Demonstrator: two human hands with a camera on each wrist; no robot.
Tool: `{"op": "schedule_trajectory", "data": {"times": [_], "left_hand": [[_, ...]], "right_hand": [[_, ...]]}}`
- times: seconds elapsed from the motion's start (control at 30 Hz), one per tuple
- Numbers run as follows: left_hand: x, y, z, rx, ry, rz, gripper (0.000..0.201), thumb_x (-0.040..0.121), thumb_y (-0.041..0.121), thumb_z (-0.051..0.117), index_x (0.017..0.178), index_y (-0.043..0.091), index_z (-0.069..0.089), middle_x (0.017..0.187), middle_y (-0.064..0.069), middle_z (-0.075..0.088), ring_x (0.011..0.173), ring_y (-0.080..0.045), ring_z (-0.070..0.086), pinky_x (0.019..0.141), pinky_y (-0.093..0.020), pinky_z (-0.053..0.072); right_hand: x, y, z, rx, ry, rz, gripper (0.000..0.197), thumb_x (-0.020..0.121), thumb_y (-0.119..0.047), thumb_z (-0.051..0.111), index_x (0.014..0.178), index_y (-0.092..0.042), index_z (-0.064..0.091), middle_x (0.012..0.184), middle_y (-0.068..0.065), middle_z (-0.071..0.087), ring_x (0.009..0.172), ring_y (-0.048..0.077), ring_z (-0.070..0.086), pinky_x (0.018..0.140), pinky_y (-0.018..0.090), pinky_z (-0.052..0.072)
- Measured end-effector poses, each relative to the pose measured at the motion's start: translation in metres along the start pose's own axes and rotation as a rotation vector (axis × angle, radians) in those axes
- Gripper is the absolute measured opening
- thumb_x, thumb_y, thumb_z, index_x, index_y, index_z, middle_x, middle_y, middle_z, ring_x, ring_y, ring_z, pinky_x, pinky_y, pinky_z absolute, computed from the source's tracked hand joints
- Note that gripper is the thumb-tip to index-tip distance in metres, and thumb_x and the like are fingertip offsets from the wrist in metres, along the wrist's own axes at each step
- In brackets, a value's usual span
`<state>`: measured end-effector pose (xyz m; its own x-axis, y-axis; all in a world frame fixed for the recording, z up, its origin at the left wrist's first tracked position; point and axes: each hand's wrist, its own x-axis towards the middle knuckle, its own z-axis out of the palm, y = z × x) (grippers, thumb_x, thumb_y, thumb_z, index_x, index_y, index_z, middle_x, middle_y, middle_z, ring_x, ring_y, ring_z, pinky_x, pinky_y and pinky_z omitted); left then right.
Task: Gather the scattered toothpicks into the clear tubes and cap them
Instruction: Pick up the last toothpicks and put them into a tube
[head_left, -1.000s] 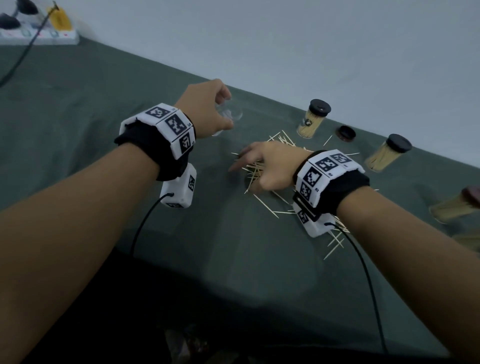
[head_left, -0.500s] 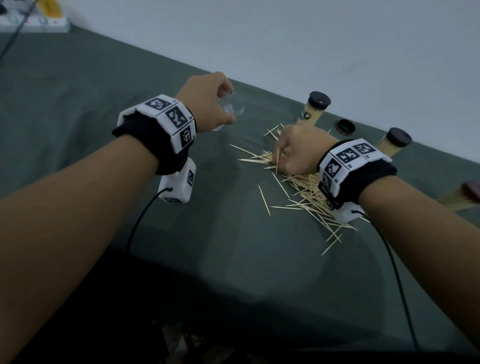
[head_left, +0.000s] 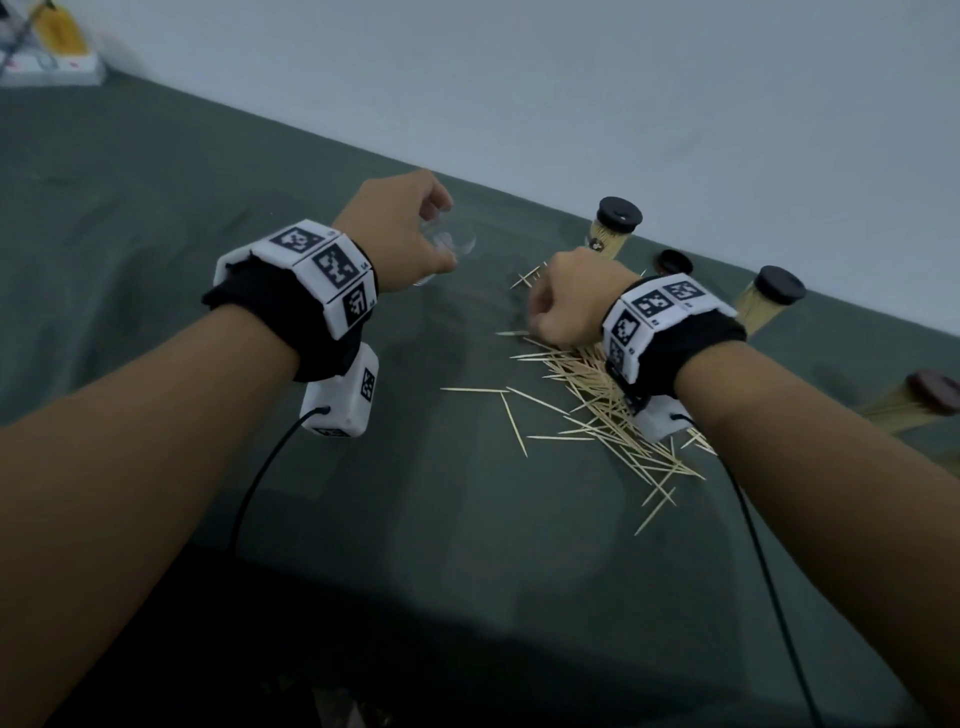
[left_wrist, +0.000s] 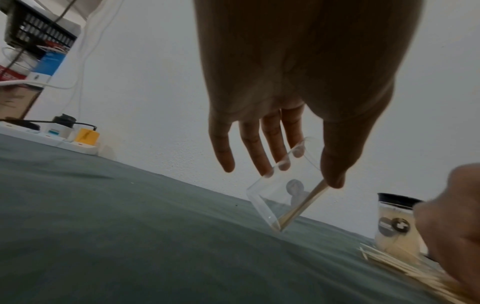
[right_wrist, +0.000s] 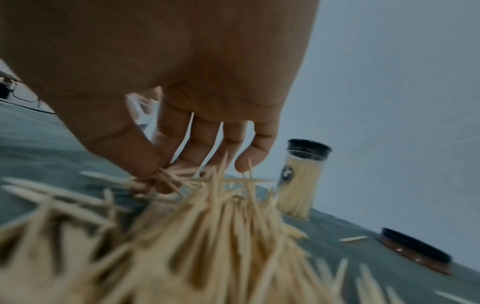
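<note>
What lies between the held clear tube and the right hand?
Mostly bare green cloth, head view; a few stray toothpicks lie near the right hand. The left hand holds the tube.

The room is dim and the light flat and bluish, with soft shadows of my forearms on the green cloth (head_left: 156, 218). My head view bends and smears toward its edges. In my right wrist view the toothpicks (right_wrist: 207, 236) nearest the lens are out of focus. My left wrist view shows my palm dark against the pale wall (left_wrist: 145, 82).
</note>
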<state>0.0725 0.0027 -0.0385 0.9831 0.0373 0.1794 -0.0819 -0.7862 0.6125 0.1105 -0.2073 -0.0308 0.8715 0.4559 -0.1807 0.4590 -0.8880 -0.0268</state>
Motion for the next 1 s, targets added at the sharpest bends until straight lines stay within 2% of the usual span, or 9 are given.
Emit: {"op": "schedule_trajectory", "data": {"times": [0.07, 0.13, 0.23, 0.3, 0.43, 0.57, 0.73, 0.87, 1.0], "left_hand": [[0.001, 0.003, 0.005, -0.01, -0.007, 0.014, 0.047, 0.081, 0.03, 0.074, 0.123, 0.02, 0.056, 0.117, 0.004, 0.06, 0.104, -0.013, 0.057, 0.081, -0.021, 0.04], [0.003, 0.006, 0.008, -0.026, -0.012, 0.026, 0.046, 0.081, 0.03, 0.074, 0.123, 0.02, 0.056, 0.117, 0.004, 0.06, 0.103, -0.013, 0.057, 0.082, -0.021, 0.04], [0.003, 0.01, 0.012, -0.031, -0.024, 0.042, 0.046, 0.081, 0.029, 0.074, 0.123, 0.02, 0.056, 0.116, 0.004, 0.06, 0.101, -0.011, 0.057, 0.081, -0.02, 0.039], [0.004, 0.011, 0.015, -0.028, -0.034, 0.052, 0.047, 0.08, 0.029, 0.075, 0.123, 0.021, 0.056, 0.117, 0.004, 0.06, 0.102, -0.011, 0.057, 0.082, -0.02, 0.039], [0.006, 0.013, 0.018, -0.032, -0.052, 0.071, 0.05, 0.079, 0.029, 0.077, 0.123, 0.021, 0.056, 0.118, 0.004, 0.061, 0.102, -0.011, 0.057, 0.083, -0.02, 0.039], [0.008, 0.021, 0.024, -0.062, -0.082, 0.091, 0.05, 0.078, 0.03, 0.077, 0.123, 0.023, 0.056, 0.117, 0.007, 0.06, 0.103, -0.009, 0.057, 0.083, -0.02, 0.038], [0.008, 0.032, 0.031, -0.065, -0.119, 0.132, 0.053, 0.078, 0.031, 0.078, 0.124, 0.022, 0.055, 0.119, 0.006, 0.06, 0.1, -0.008, 0.056, 0.083, -0.018, 0.038], [0.005, 0.035, 0.033, -0.064, -0.131, 0.144, 0.052, 0.078, 0.03, 0.079, 0.124, 0.022, 0.055, 0.118, 0.006, 0.061, 0.1, -0.007, 0.056, 0.082, -0.017, 0.037], [0.004, 0.035, 0.033, -0.047, -0.144, 0.151, 0.052, 0.078, 0.028, 0.079, 0.124, 0.02, 0.056, 0.119, 0.004, 0.062, 0.102, -0.009, 0.057, 0.083, -0.017, 0.037]], "right_hand": [[0.002, 0.011, -0.005, 0.02, 0.009, 0.039, 0.014, 0.073, -0.023, 0.058, 0.067, -0.027, 0.07, 0.075, -0.004, 0.071, 0.073, 0.02, 0.066, 0.067, 0.03, 0.057], [0.009, 0.017, -0.008, 0.086, 0.064, 0.047, 0.026, 0.079, -0.023, 0.053, 0.088, -0.031, 0.076, 0.097, -0.005, 0.071, 0.088, 0.02, 0.065, 0.081, 0.032, 0.056], [0.021, 0.015, -0.006, 0.087, 0.033, 0.009, 0.046, 0.086, -0.017, 0.046, 0.123, -0.039, 0.064, 0.133, -0.004, 0.056, 0.122, 0.02, 0.052, 0.104, 0.033, 0.042], [0.026, 0.012, -0.004, 0.038, -0.047, 0.005, 0.055, 0.087, -0.01, 0.043, 0.132, -0.039, 0.057, 0.143, -0.003, 0.05, 0.13, 0.022, 0.047, 0.108, 0.032, 0.039], [0.025, 0.013, -0.013, -0.042, -0.051, 0.056, 0.044, 0.089, -0.004, 0.044, 0.116, -0.027, 0.07, 0.125, 0.001, 0.063, 0.112, 0.025, 0.058, 0.089, 0.031, 0.048], [0.016, 0.04, -0.024, 0.036, -0.161, 0.117, 0.033, 0.092, -0.01, 0.051, 0.094, -0.029, 0.078, 0.106, -0.009, 0.069, 0.1, 0.019, 0.063, 0.09, 0.036, 0.053], [0.005, 0.089, -0.04, 0.371, 0.174, 0.281, 0.036, 0.088, -0.006, 0.054, 0.07, -0.03, 0.074, 0.087, -0.011, 0.07, 0.086, 0.012, 0.062, 0.072, 0.022, 0.045], [0.006, 0.112, -0.021, 0.156, 0.035, 0.391, 0.044, 0.091, -0.003, 0.042, 0.108, -0.028, 0.073, 0.126, 0.003, 0.063, 0.086, 0.02, 0.058, 0.071, 0.024, 0.042], [0.01, 0.111, -0.007, 0.109, -0.084, 0.354, 0.053, 0.093, -0.004, 0.038, 0.133, -0.033, 0.058, 0.135, -0.001, 0.054, 0.098, 0.022, 0.057, 0.079, 0.024, 0.042]]}}
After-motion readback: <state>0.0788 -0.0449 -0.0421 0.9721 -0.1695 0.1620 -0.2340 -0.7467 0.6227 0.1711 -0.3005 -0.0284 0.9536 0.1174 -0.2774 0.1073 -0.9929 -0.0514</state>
